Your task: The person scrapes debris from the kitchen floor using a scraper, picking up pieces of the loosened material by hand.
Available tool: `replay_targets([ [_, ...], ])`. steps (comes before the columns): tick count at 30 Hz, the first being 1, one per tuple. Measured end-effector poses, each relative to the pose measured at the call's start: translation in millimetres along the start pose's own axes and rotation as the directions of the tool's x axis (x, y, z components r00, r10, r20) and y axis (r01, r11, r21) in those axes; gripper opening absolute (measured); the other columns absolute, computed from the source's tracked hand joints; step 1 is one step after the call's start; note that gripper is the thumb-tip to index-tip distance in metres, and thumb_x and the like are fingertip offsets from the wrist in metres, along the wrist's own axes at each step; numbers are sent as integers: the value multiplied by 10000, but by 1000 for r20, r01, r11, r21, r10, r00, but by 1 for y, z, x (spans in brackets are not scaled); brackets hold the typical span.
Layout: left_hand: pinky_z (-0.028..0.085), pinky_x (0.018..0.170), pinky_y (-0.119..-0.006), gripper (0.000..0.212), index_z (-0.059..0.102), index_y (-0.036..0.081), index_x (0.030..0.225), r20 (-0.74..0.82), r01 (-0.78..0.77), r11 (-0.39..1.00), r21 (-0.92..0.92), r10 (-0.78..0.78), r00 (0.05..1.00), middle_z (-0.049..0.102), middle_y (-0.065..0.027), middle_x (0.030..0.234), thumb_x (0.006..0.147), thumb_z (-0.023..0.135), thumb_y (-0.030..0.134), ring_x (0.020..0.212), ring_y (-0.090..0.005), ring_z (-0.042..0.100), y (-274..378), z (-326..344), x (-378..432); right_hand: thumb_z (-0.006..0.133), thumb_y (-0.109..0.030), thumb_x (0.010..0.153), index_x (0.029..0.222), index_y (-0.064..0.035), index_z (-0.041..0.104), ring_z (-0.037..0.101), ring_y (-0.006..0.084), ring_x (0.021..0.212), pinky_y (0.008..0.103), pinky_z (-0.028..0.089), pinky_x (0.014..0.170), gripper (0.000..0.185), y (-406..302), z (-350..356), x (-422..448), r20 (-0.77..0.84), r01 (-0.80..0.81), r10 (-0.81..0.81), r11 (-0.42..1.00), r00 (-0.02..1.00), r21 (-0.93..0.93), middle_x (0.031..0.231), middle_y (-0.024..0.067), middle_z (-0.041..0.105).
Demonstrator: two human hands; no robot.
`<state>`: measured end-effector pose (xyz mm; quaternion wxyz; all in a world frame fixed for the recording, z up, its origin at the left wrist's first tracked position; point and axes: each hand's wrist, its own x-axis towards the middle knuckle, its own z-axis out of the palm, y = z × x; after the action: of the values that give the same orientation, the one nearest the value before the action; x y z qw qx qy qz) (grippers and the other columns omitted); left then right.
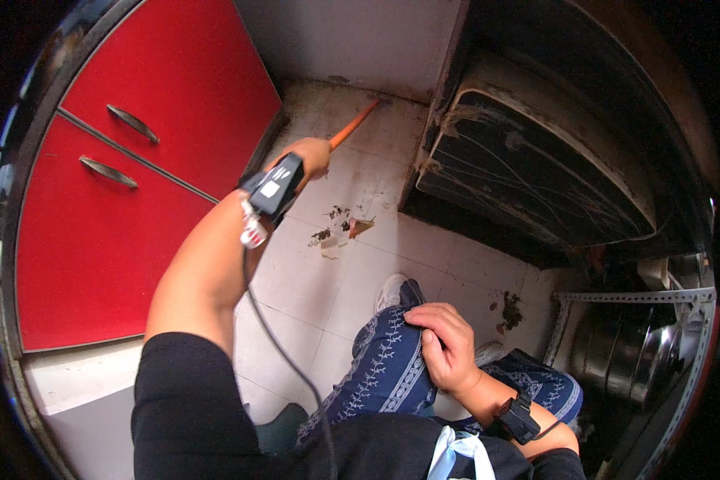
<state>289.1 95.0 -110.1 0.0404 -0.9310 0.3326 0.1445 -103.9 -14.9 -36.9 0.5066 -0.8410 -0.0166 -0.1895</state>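
My left hand [309,157] reaches forward over the tiled floor, closed around an orange stick or handle [355,124]. The stick slants away toward the back wall, and its far end lies near the foot of that wall; the end is hard to make out. On my left wrist is a black device with a cable. My right hand [447,345] rests on my knee, on blue patterned trousers [390,366], its fingers loosely bent and holding nothing. Between the hands and the cabinets, dark scraps [321,236] and a pale peel-like piece [331,247] lie on the floor.
Red cabinet doors [174,78] with metal handles stand at left. A dark, grimy panel [534,162] under a counter is at right. A metal rack [636,296] with a shiny metal vessel [630,351] stands lower right. More green and reddish scraps [511,312] lie near my feet.
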Motion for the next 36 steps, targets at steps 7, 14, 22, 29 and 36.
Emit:
replay_targets([
  [7,523,698,-464,387,602,49,1134,-36,-18,1000,5,18,999,673,-206,907,751,618,104,850,-349,667,19,15,41,549,-37,789,943,8,647,631,330,897,392,495,820,188,-1,-1,0,-7,12,-12,1000,1000,-8,952,158,663],
  [14,495,703,-482,419,511,110,1282,72,28,999,-37,-25,997,651,-211,894,869,495,44,851,-371,647,2,-14,-86,544,-40,791,941,10,647,632,330,900,390,494,824,188,0,1,-3,-22,15,-15,1000,1000,-11,944,160,661],
  [22,491,696,-490,418,511,169,1291,46,-28,999,18,27,999,644,-219,882,882,497,84,830,-381,637,-15,-19,-140,545,-28,780,934,12,644,633,328,896,385,496,814,188,1,1,-2,-19,24,-24,1000,1000,-3,948,162,661],
  [29,539,731,-423,350,598,44,1192,164,104,994,-36,-97,982,667,-208,986,850,526,61,906,-330,669,32,-25,-30,539,-30,780,934,10,646,632,329,900,386,496,818,192,0,0,-1,-9,5,-5,1000,1000,-2,954,162,661],
  [36,539,766,-418,333,641,41,1150,61,172,966,-192,-163,985,673,-199,1023,834,561,109,944,-338,669,45,-4,-22,535,-43,790,939,16,642,630,332,906,392,492,832,193,-2,0,1,15,4,-4,1000,1000,-20,958,165,660],
])
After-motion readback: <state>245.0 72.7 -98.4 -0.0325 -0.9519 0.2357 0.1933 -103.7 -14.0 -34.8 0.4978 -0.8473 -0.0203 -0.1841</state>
